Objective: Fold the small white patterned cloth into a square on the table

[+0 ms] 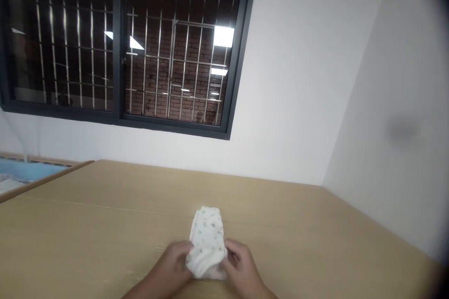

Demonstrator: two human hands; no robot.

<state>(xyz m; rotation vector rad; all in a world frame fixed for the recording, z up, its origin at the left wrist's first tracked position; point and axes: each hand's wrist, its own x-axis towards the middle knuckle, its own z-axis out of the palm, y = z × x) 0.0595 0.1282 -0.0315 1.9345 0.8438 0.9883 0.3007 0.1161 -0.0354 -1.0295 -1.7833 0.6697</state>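
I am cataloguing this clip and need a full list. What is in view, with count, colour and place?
folded cloth: one, white with a small faint print, on the table near its front edge, between the hands
table: one, light wood, across the lower frame
window: one, dark frame with pale bars, upper left wall
walls: two, white, meeting in a corner at right
left hand: one, gripping the cloth's near left end
right hand: one, gripping its near right end

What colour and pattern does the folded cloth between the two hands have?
The folded cloth is white with small, sparse greyish-green printed motifs, seen in the head view.
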